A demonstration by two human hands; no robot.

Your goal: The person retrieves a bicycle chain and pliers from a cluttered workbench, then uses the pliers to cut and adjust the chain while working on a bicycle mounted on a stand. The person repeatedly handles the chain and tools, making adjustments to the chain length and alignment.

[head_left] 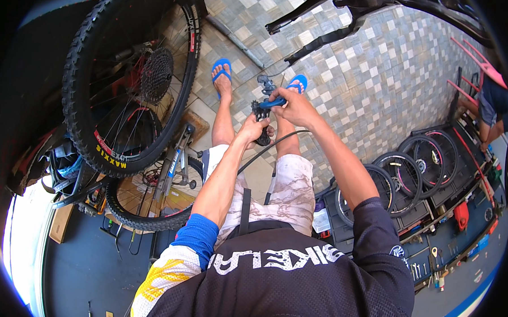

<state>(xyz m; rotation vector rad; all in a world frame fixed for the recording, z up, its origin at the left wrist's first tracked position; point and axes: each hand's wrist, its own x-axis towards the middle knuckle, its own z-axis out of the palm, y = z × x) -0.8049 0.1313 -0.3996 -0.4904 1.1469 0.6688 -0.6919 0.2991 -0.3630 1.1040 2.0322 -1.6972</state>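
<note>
In front of my knees, my left hand (pixel 252 128) grips a bicycle rear derailleur (pixel 262 114), black with a toothed pulley. Its lower cage end pokes out below my fingers. My right hand (pixel 295 107) is closed on a blue-handled tool (pixel 272 103) at the derailleur's upper part; the tool's tip cannot be made out. Just beyond my right fingers is a grey metal piece (pixel 266 84); whether it joins the derailleur is unclear. A black cable (pixel 268 148) curves under my right forearm toward my lap.
A large wheel with a cassette (pixel 157 75) stands close on the left, above a second wheel (pixel 143 221). A black bike frame (pixel 356 21) hangs at the upper right. Several wheels (pixel 397 179), wall tools (pixel 425 271) and another person (pixel 494 106) are at right.
</note>
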